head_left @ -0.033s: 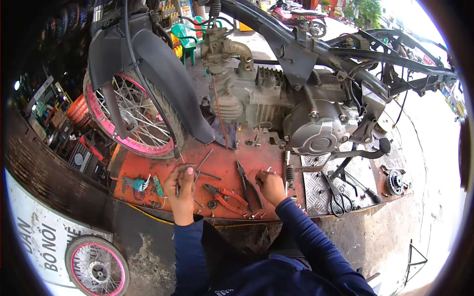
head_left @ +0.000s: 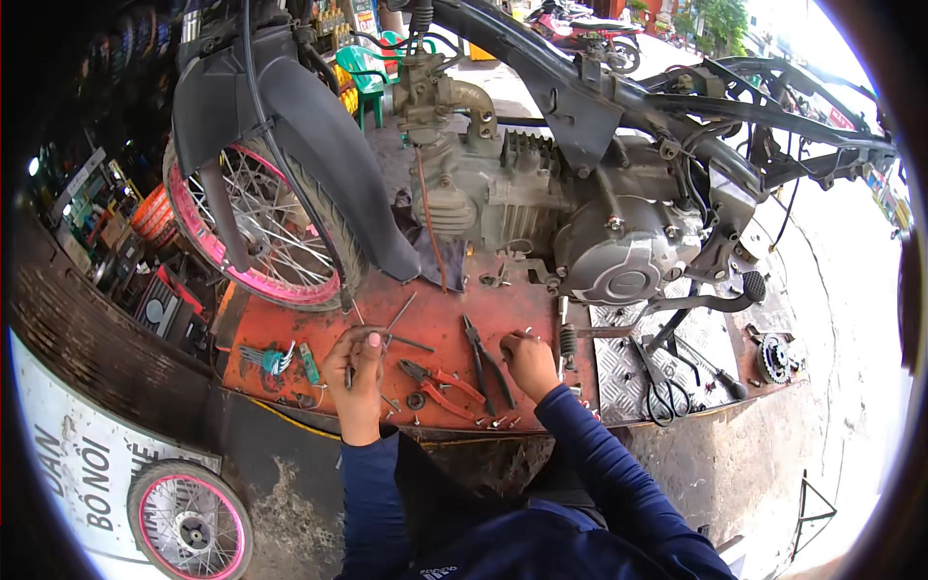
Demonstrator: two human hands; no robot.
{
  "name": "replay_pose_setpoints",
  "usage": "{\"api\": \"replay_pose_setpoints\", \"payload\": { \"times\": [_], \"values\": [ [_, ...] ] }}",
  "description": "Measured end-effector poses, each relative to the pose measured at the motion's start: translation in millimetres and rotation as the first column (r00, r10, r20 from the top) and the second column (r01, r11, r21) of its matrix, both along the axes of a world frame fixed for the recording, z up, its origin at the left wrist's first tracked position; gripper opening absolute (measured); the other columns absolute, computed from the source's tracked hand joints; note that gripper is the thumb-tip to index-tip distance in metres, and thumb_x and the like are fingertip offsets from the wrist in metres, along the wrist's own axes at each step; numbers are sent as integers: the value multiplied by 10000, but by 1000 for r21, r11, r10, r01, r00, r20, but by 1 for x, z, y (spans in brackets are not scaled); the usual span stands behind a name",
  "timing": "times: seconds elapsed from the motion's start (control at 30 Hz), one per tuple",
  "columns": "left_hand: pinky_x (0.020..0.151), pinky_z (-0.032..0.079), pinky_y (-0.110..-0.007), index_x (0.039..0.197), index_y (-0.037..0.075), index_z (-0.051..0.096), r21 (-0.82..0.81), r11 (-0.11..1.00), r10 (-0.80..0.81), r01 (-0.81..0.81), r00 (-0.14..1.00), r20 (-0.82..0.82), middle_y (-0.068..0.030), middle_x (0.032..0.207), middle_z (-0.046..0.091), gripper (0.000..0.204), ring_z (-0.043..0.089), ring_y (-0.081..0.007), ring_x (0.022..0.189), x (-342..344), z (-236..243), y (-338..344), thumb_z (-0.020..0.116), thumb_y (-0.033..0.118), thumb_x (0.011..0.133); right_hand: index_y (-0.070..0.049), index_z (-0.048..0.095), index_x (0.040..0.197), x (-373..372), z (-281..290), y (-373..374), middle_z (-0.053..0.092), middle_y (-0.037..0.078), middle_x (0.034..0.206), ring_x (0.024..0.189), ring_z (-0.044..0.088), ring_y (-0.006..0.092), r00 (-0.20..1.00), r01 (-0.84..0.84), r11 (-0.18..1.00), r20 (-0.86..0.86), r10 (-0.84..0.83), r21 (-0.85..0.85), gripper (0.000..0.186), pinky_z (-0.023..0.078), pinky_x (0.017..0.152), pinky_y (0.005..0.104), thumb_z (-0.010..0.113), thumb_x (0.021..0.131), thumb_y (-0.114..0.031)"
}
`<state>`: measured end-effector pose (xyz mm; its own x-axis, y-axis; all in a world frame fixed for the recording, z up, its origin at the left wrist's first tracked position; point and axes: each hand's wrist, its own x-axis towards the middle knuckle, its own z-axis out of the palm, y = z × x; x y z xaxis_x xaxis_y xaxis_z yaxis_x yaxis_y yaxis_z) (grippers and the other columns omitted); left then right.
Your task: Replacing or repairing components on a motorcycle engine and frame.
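My left hand (head_left: 356,375) is closed above the red work platform (head_left: 290,324), a thin dark rod-like tool (head_left: 349,374) in its fingers. A straight rod (head_left: 402,311) and a dark bar (head_left: 414,343) lie beside its fingertips. My right hand (head_left: 530,365) is closed over the platform, knuckles up. Something small and shiny shows at its fingertips, too small to name. Black-handled pliers (head_left: 483,362) lie just left of that hand. Between my hands rest red-handled pliers (head_left: 445,385) and a dark ring (head_left: 416,400). Small screws (head_left: 496,422) are scattered near the front edge.
A stripped motorcycle stands over the platform, with its engine (head_left: 628,256) and front wheel (head_left: 261,227). Hex keys in a teal holder (head_left: 275,360) lie left; scissors (head_left: 664,394), a screwdriver (head_left: 722,377) and a sprocket (head_left: 773,358) lie right. A loose wheel (head_left: 190,522) is lower left.
My right hand has shifted very slightly. Nothing else has visibly changed.
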<state>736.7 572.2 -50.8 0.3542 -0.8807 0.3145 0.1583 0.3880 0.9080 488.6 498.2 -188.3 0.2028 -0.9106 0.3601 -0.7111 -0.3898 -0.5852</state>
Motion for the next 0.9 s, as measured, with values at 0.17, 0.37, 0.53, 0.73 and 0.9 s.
{"api": "replay_pose_setpoints", "payload": {
  "times": [0.17,0.37,0.53,0.73,0.9],
  "values": [
    [455,197,-196,947,3,660,55,998,2,-7,997,81,82,644,444,208,317,10,503,-3,-15,5,681,206,904,-51,637,786,0,-6,-12,633,165,845,790,623,392,977,-59,998,-202,64,29,74,507,688,463,565,789,-66],
    [486,226,-188,945,-2,672,153,988,-54,7,951,305,86,659,473,185,350,22,540,-3,-24,20,664,180,916,-48,600,834,-1,7,16,659,142,792,723,643,359,992,77,993,-106,-67,93,129,512,642,467,655,774,-148],
    [637,497,-382,978,0,672,325,942,-319,78,506,801,-161,813,681,208,646,-308,671,-7,-55,14,673,172,861,-34,573,859,26,4,27,654,166,748,747,662,374,939,153,974,-330,-91,169,192,519,634,464,664,742,-156],
    [690,531,-452,804,88,734,502,805,-454,-315,219,864,-148,748,686,323,666,-349,718,-32,-108,17,700,410,804,23,600,775,21,13,28,627,232,724,742,640,423,987,79,975,118,-105,209,212,507,661,470,622,741,-185],
    [663,538,-446,738,92,732,392,812,-276,-433,306,911,-149,731,684,332,667,-348,705,-40,-130,9,713,423,766,56,538,784,7,33,57,555,233,662,640,564,413,930,-28,960,360,-78,280,178,430,584,440,575,736,-111]
  ]
}}
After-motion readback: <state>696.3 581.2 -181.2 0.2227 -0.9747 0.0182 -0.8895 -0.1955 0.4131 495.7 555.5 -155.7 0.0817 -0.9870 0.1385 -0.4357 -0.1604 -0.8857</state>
